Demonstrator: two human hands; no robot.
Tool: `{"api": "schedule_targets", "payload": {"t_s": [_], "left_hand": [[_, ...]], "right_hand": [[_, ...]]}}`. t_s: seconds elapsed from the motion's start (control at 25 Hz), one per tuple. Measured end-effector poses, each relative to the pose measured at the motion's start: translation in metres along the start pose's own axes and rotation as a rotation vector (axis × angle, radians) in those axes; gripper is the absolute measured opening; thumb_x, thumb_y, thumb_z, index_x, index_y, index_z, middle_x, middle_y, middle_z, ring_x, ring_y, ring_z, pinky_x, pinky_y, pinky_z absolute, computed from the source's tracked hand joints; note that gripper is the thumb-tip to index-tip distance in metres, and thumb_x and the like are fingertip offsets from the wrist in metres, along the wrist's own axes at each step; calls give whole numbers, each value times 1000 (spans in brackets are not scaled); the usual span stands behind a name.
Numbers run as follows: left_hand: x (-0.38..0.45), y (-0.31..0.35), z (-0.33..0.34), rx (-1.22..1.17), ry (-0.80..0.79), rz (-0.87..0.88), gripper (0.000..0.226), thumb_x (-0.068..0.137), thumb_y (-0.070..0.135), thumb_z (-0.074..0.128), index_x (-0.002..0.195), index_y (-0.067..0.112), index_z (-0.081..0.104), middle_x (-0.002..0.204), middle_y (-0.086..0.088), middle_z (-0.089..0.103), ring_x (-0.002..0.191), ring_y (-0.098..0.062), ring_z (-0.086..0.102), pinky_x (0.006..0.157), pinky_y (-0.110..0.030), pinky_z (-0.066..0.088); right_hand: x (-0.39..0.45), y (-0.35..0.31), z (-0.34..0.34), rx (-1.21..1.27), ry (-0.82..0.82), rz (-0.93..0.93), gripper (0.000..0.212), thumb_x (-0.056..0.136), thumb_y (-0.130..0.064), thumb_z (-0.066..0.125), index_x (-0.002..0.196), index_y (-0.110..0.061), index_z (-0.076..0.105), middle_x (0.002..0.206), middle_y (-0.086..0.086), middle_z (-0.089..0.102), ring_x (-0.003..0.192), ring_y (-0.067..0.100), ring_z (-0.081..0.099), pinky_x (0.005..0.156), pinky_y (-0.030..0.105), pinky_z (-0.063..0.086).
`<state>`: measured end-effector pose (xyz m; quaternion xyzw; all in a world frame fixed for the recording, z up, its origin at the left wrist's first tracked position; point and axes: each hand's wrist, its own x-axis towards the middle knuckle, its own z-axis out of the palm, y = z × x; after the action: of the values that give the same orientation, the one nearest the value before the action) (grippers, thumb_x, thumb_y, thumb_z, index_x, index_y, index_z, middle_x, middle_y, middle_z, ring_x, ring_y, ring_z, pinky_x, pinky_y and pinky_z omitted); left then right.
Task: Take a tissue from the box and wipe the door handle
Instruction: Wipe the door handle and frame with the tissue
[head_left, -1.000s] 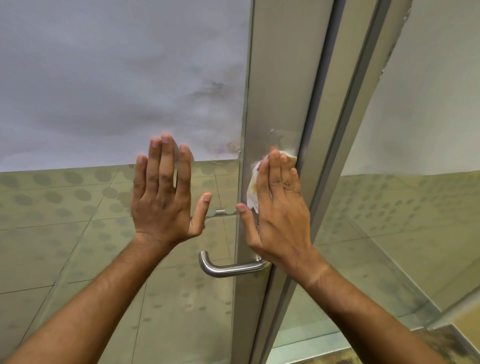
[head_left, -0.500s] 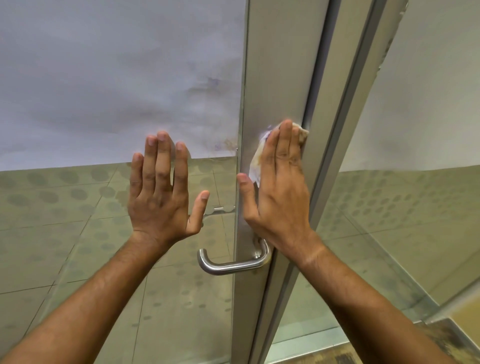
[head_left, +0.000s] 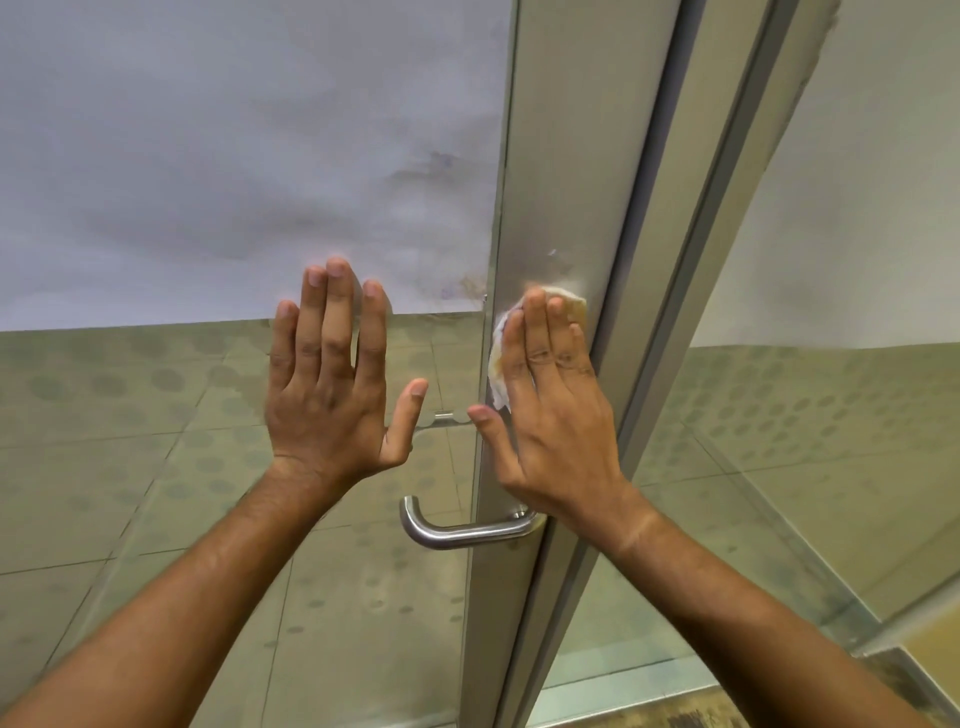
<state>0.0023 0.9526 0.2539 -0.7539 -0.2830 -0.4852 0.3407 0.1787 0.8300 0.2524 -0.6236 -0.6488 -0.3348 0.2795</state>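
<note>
My right hand (head_left: 550, 410) lies flat on the metal door stile (head_left: 566, 208), pressing a crumpled white tissue (head_left: 500, 353) against it; the tissue shows above and left of my fingers. The steel lever door handle (head_left: 457, 532) sticks out to the left just below my right wrist, untouched. My left hand (head_left: 332, 384) rests flat on the glass pane (head_left: 218, 519) with its fingers spread and nothing in it. No tissue box is in view.
The upper part of the pane is frosted (head_left: 234, 156); below it, tiled floor shows through the glass. A second metal frame (head_left: 727, 218) runs beside the stile, with another glass panel (head_left: 831, 415) to the right.
My right hand slid the tissue up the stile half a second ago and has now come back down a little. The left hand has stayed on the glass.
</note>
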Motion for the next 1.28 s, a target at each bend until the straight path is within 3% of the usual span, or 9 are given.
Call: {"api": "schedule_targets", "payload": {"t_s": [0.08, 0.16, 0.28, 0.44, 0.64, 0.92, 1.08, 1.28], "left_hand": [[-1, 0, 0, -1, 2, -1, 88, 93, 51, 43, 158, 1, 11, 160, -26, 9, 154, -31, -5, 126, -47, 3], [-1, 0, 0, -5, 5, 0, 88, 93, 51, 43, 158, 1, 11, 162, -25, 5, 154, -31, -5, 126, -47, 2], [0, 0, 0, 1, 5, 4, 88, 93, 51, 43, 158, 0, 11, 165, -20, -2, 154, -30, -7, 125, -46, 1], [0, 0, 0, -4, 7, -6, 88, 93, 51, 43, 158, 1, 10, 159, -26, 9, 154, -30, -7, 125, -47, 1], [-1, 0, 2, -11, 12, -6, 88, 94, 51, 42, 158, 2, 9, 159, -25, 7, 154, -30, -7, 125, -46, 1], [0, -1, 1, -20, 5, -1, 89, 93, 52, 43, 158, 1, 9, 158, -26, 9, 154, -28, -8, 125, -46, 1], [-1, -1, 2, -23, 14, -6, 87, 94, 52, 41, 158, 2, 10, 159, -25, 11, 154, -29, -6, 125, -47, 3], [-1, -1, 2, -26, 13, -9, 86, 93, 51, 43, 157, 0, 15, 158, -26, 11, 154, -29, -6, 125, -48, 3]], "right_hand": [[-31, 2, 4, -33, -141, -116, 78, 100, -50, 32, 152, 3, 8, 161, 24, 0, 151, 34, 1, 124, 46, 6], [-56, 6, 2, -57, -223, -115, 78, 99, -50, 33, 152, 2, 8, 161, 22, -1, 151, 32, 2, 123, 48, 13], [-36, 7, 2, -3, -110, 7, 79, 100, -48, 33, 151, 7, 9, 161, 23, -3, 151, 35, -1, 124, 46, 6], [-5, -3, 8, 36, 7, 7, 80, 101, -50, 31, 150, 7, 7, 160, 22, -7, 150, 35, -4, 123, 47, 0], [-63, 2, 9, -29, -260, -141, 77, 100, -52, 29, 152, 0, 10, 162, 19, 0, 152, 30, 3, 123, 46, 12], [0, 11, -2, 4, -8, -67, 84, 98, -56, 30, 150, 8, 11, 160, 23, 4, 150, 36, -1, 122, 49, 2], [-34, 21, 3, -61, -174, -239, 90, 95, -62, 31, 152, 3, 6, 161, 24, -1, 150, 36, 1, 123, 47, 5], [-58, 22, 8, -100, -292, -284, 91, 94, -66, 27, 153, 1, 10, 163, 21, 1, 151, 33, 4, 124, 45, 6]]}}
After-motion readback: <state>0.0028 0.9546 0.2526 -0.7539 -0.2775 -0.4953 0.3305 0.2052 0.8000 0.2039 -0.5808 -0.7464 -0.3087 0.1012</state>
